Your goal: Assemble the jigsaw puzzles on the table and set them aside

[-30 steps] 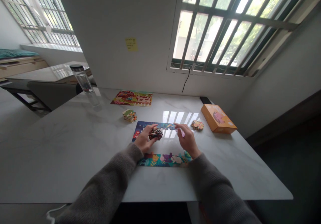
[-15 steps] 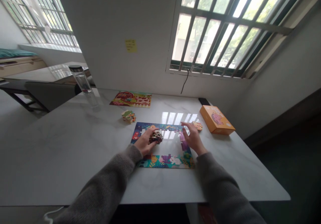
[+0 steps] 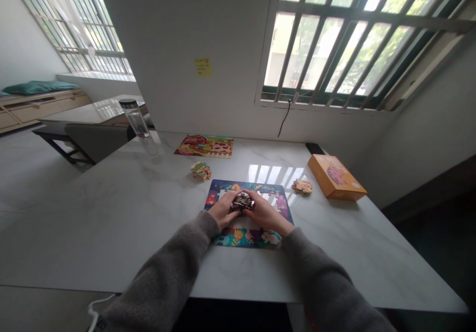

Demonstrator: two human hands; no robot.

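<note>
A stack of puzzle pieces (image 3: 242, 202) is clasped between my two hands. My left hand (image 3: 224, 210) curls round its left side, and my right hand (image 3: 265, 212) closes on it from the right, fingertips nearly meeting at the top. Beneath them lies a jigsaw border (image 3: 238, 239), a dark blue and teal frame with a white rabbit and purple parts. Its middle is bare table, partly hidden by my hands. One pile of pieces (image 3: 201, 171) sits beyond the border to the left, another pile (image 3: 302, 187) to the right.
An orange box (image 3: 336, 177) stands at the back right, with a black flat object (image 3: 315, 148) behind it. By the wall lies a farm picture sheet (image 3: 204, 146). A glass bottle (image 3: 136, 120) stands at the left back edge of the white table (image 3: 122, 233).
My right hand has moved left from the border's right side onto the stack that my left hand holds. The right pile is now uncovered. The camera view has shifted slightly.
</note>
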